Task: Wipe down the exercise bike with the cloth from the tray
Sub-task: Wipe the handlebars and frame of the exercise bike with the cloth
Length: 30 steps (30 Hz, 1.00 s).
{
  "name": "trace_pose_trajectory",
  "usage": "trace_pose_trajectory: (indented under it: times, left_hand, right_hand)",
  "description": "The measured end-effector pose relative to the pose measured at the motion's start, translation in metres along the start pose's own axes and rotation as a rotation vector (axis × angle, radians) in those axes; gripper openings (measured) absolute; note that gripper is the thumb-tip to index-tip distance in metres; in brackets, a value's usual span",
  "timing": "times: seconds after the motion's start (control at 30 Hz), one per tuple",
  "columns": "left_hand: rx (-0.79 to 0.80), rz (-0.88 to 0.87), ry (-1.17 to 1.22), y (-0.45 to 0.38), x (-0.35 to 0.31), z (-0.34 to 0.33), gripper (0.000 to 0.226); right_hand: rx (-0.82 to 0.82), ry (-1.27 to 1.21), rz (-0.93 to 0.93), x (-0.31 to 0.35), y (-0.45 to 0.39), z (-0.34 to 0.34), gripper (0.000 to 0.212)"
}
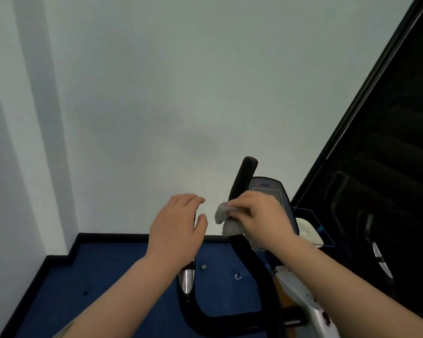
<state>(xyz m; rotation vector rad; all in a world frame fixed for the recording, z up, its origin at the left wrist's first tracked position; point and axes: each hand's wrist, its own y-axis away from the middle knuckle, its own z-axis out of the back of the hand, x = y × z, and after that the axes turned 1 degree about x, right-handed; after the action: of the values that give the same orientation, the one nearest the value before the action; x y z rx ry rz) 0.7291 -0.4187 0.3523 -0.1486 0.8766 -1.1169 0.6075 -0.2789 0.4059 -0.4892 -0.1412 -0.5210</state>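
Note:
The exercise bike's black handlebar [244,176] rises at centre right, with its grey console [279,191] just behind. My right hand [264,215] grips a grey cloth [224,215] wrapped around the upright right handlebar grip. My left hand [178,228] hovers over the left handlebar grip, fingers loosely curved and apart, holding nothing; a chrome sensor patch [186,280] of that grip shows below my wrist. The handlebar's U-shaped bend [205,318] and the silver-white frame [300,296] lie below.
A pale wall [156,93] stands close ahead. Blue carpet [108,276] with a black skirting edge covers the floor. A dark glass pane [388,167] with a black frame fills the right side. A cream-coloured object [308,230] sits beside the console.

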Motion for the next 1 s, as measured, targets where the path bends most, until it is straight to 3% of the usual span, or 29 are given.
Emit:
trace_pose_trajectory:
  times: [0.13, 0.23, 0.37, 0.53, 0.67, 0.83, 1.0]
  left_hand:
    - [-0.008, 0.020, 0.007, 0.001, 0.000, -0.001, 0.033]
    - [-0.015, 0.026, 0.010, 0.000, -0.003, -0.002, 0.032]
    - [-0.005, 0.023, 0.011, -0.001, -0.001, -0.002, 0.032]
    - [0.007, 0.015, 0.019, 0.000, -0.001, -0.001, 0.033]
    - [0.007, 0.025, -0.007, 0.000, 0.000, -0.002, 0.032]
    - [0.014, 0.012, 0.005, -0.001, 0.001, -0.002, 0.033]
    - [0.062, 0.009, 0.091, 0.004, 0.002, -0.001, 0.040]
  right_hand:
    - [-0.233, -0.145, -0.038, -0.004, -0.020, 0.012, 0.017]
    - [-0.085, -0.237, -0.065, -0.002, -0.009, -0.008, 0.017]
    - [-0.016, -0.424, -0.090, -0.015, 0.027, -0.015, 0.018]
    - [0.280, -0.556, -0.108, -0.031, 0.045, 0.018, 0.016]
    - [-0.068, -0.585, -0.225, -0.018, 0.021, 0.007, 0.017]
    - [-0.209, -0.554, -0.280, -0.002, 0.040, -0.028, 0.018]
    - [-0.218, -0.513, -0.403, -0.008, 0.083, -0.022, 0.020]
